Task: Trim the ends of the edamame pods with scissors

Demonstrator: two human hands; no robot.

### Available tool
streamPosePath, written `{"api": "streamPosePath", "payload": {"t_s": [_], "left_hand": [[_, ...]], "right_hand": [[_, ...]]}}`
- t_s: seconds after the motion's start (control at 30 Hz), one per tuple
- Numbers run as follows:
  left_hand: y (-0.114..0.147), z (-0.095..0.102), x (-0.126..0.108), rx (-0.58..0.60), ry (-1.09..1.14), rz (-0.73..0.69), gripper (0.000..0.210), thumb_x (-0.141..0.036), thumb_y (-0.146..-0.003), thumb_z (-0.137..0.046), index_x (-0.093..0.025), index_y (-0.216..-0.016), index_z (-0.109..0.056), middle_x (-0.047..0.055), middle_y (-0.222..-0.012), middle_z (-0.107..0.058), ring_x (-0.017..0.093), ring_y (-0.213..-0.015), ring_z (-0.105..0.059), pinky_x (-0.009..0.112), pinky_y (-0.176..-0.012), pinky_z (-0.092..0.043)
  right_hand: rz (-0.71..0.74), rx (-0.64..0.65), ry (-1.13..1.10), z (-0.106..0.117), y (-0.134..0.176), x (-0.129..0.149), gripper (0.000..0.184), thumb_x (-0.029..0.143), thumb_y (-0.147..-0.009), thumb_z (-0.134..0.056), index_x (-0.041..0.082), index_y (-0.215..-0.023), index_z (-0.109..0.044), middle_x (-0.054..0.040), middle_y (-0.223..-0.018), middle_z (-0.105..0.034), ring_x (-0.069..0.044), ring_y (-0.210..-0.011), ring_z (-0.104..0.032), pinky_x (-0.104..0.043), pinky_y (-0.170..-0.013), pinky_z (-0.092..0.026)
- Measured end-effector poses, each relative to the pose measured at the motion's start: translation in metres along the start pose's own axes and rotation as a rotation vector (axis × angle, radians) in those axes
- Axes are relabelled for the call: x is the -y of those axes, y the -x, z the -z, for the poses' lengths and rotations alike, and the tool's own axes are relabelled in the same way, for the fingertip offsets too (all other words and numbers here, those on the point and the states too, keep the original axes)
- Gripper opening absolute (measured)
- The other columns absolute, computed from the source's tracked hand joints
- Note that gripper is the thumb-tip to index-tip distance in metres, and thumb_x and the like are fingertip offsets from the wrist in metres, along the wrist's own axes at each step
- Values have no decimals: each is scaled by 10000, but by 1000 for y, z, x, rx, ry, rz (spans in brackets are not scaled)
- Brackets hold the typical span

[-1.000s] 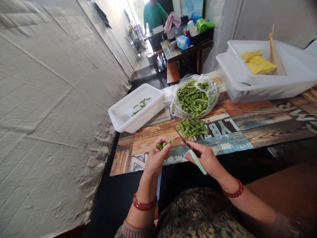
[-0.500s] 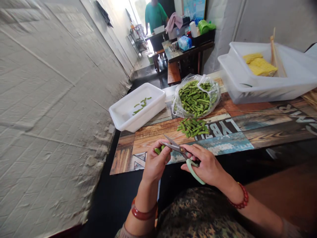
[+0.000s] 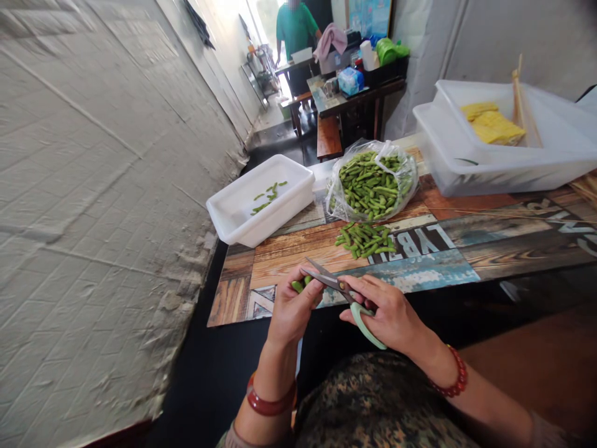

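Between the fingers of my left hand (image 3: 293, 306) is a green edamame pod (image 3: 298, 285), partly covered by the thumb and fingertips. My right hand (image 3: 388, 313) grips the scissors (image 3: 366, 326) by their pale green handles. The blades reach across to the left fingertips at the pod, a little parted. Just beyond the hands, a loose pile of edamame pods (image 3: 364, 240) lies on the wood-patterned tabletop (image 3: 289, 256). Behind that pile stands an open clear plastic bag (image 3: 409, 180) full of more pods.
A white tub (image 3: 261, 225) with several pods inside sits at the left table end, near the white brick wall (image 3: 93, 236). Nested plastic tubs (image 3: 504, 177) at the right hold yellow packets (image 3: 497, 127). Farther back, a person in green (image 3: 295, 31) stands by another table.
The scissor blades have closed somewhat near the pod. Both hands stay in nearly the same place, and the view has shifted very slightly.
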State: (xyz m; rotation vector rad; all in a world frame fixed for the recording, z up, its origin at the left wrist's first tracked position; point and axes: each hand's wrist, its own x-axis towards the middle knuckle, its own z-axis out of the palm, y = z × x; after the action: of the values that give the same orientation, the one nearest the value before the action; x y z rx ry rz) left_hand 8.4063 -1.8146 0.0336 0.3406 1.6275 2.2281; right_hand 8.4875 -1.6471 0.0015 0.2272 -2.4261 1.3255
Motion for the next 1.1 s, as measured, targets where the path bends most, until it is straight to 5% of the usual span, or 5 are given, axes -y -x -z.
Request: {"api": "streamPosePath", "payload": {"t_s": [0.6, 1.1], "left_hand": [[-7, 12, -14, 93, -543, -272, 73, -260, -821, -705, -204, -792, -668, 2, -740, -594, 122, -660, -501, 244, -585, -374], [-6, 10, -14, 43, -555, -146, 192, -328, -803, -716, -169, -707, -670, 1, -659, -531, 118, -624, -451, 247, -577, -345]], "right_hand": [[-35, 103, 88, 15, -2, -2, 617, 234, -708, -834, 241, -1275, -590, -11, -894, -590, -161, -758, -589, -275, -686, -506], [21, 91, 59, 9, 2, -14, 444, 308, -813, -738, 213, -1233, -628, -17, -793, -622, -161, -667, -602, -276, -643, -524]]}}
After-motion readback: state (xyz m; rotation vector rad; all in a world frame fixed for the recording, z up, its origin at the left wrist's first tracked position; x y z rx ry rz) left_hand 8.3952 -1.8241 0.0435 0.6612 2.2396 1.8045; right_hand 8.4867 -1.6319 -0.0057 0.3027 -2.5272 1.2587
